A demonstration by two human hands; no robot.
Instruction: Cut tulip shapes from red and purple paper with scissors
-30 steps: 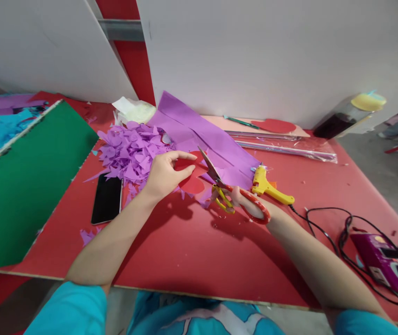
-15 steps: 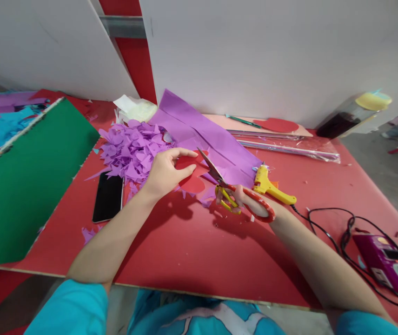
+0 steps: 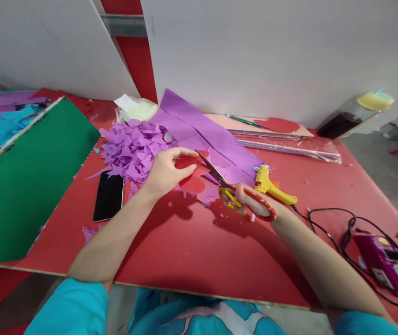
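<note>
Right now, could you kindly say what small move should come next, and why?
I would probably ease the left hand back a little on the red paper, because the tip of the scissors, held in the right hand, appears very near its fingers.

A turquoise shirt front (image 3: 157,311) at the bottom centre carries a pale print (image 3: 216,313) edged in dark lines; a plain turquoise left sleeve (image 3: 71,307) shows lower left, a matching right sleeve (image 3: 364,324) lower right

Scissors (image 3: 224,183) with red and yellow handles are pointing a metal blade toward ten o'clock, overlapping a curved red piece (image 3: 192,184), whose rounded lobe is facing six o'clock.
</note>
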